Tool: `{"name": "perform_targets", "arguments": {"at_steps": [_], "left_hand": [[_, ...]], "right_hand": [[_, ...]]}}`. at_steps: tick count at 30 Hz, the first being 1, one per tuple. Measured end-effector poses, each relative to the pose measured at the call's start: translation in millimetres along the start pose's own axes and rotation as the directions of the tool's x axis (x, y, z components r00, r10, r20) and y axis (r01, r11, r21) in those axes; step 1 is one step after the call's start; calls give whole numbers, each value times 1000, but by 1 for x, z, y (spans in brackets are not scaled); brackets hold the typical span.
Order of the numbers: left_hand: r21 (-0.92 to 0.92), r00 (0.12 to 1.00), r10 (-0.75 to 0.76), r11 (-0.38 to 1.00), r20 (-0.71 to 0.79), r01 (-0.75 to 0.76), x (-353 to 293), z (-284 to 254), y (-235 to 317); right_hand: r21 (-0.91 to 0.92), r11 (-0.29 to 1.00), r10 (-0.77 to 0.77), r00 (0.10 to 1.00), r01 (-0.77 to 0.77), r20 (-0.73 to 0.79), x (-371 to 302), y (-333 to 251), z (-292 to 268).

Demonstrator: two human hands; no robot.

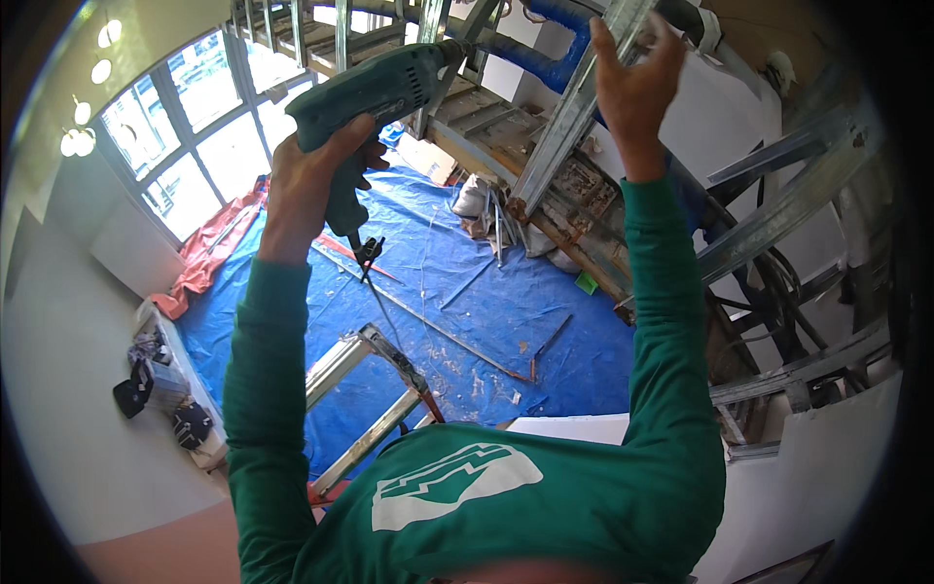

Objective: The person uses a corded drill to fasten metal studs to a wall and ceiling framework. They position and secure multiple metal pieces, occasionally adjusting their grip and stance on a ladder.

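Observation:
My left hand is closed round the handle of a dark green corded power drill, raised at upper left. Its nose points right, close to a metal framing strip. The cord hangs from the foot of the handle. At the upper right my right hand is raised beside a long galvanised metal stud. Its thumb is stretched up and stands apart from the other fingers, which are partly blurred. No object shows in that hand, and whether it touches the stud is hard to tell.
A metal stepladder stands just ahead of me. Below, a blue tarp covers the floor, with loose metal strips and debris on it. Metal framing and a blue pipe crowd the right and top. Large windows are at left.

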State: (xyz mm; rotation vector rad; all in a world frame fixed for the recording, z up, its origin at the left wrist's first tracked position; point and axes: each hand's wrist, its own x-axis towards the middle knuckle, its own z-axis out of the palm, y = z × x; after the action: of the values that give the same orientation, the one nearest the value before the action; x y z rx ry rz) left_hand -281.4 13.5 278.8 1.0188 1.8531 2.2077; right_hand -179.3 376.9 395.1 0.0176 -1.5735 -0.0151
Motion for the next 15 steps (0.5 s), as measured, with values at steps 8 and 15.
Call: {"name": "perform_targets", "arguments": {"at_steps": [8, 15], "left_hand": [[-98, 979, -156, 981, 134, 170, 60, 2, -57], [-210, 942, -169, 949, 290, 235, 89, -3, -133]], "right_hand": [[459, 772, 370, 898, -439, 237, 16, 24, 42], [493, 714, 477, 861, -497, 177, 4, 25, 52]]}}
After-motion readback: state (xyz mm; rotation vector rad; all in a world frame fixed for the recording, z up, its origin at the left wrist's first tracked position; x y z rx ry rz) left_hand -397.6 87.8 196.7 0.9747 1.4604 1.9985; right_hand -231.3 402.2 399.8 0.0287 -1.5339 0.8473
